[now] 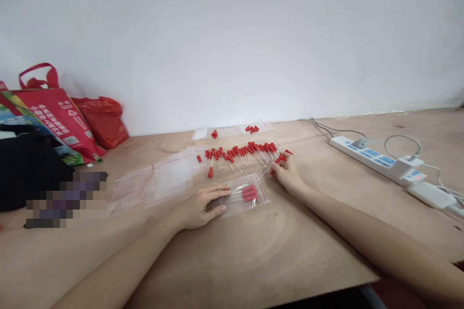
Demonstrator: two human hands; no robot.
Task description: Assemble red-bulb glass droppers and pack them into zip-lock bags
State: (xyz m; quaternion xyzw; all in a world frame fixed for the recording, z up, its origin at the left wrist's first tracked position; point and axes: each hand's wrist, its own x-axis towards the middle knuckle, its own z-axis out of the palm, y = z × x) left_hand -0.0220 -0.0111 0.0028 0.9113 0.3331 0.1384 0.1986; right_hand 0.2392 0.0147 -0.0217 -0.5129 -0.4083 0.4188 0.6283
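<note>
A clear zip bag [234,208] lies on the table with several red-bulbed droppers [249,192] inside, their bulbs toward its right end. My left hand [203,205] rests on the bag's left end, fingers stretched out and thumb apart. Just right of the bag, my right hand [287,174] is closed around a dropper [279,158]. Its red bulb sticks up past the fingers, and its thin clear tube points down-left toward the bag's right end. Beyond both hands lies a row of loose droppers [237,152], bulbs mostly toward the wall.
Flat clear zip bags [168,178] overlap on the left. Against the wall lie more bags [228,132] with loose red bulbs [252,129]. A white power strip [377,160] with plugs and cables stands at right. A red shopping bag [60,120] and dark cloth [32,169] occupy the far left.
</note>
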